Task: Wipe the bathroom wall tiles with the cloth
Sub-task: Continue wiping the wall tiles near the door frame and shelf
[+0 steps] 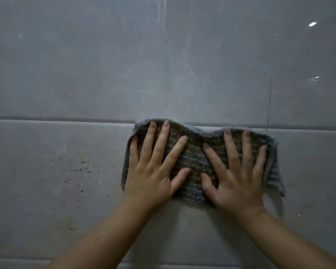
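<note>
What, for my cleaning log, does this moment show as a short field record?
left hand: flat on the cloth, fingers spread
right hand: flat on the cloth, fingers spread
cloth: pressed to the lower tile, top edge at the grout line
wall tiles: grey, glossy
brown specks: on the lower tile, left of the cloth

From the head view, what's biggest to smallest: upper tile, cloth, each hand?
1. glossy grey upper wall tile
2. grey-brown woven cloth
3. left hand and right hand: they look alike, so unranked
</note>
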### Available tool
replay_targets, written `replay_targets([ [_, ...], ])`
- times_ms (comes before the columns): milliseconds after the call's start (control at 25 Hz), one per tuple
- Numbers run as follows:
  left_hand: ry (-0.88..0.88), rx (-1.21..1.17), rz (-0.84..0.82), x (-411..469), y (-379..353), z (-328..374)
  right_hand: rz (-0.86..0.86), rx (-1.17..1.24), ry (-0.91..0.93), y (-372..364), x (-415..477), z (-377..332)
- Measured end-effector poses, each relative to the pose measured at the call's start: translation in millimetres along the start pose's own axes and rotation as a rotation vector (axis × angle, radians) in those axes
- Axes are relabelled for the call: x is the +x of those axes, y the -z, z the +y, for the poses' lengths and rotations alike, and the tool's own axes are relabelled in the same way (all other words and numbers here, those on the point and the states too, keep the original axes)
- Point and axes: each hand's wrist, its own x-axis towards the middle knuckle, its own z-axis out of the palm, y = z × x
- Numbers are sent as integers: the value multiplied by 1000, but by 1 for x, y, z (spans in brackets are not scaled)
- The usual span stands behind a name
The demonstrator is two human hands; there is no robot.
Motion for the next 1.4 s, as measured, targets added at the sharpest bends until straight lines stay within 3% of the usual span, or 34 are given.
replay_targets([
  [160, -22, 10, -12, 0, -2, 8, -15, 5, 65, 1, 1, 10],
  [360, 65, -3, 23, 59, -2, 14, 7, -2, -46, 3, 53, 38],
  [480, 62, -4, 18, 45, -3, 18, 6, -2, -90, 2, 35, 33],
  [720, -80, 3, -18, 16, 6, -17, 5, -7, -88, -6, 9, -14],
  [1160, 114, 98, -61, -63, 26, -146, -20, 88, 95, -19, 39, -157],
  [1280, 92, 87, -74, -107, 25, -149, -43, 106, 191, -23, 13, -170],
  [1400, 71, 54, -41, -90, 24, -159, -6, 106, 226, -25, 28, -168],
])
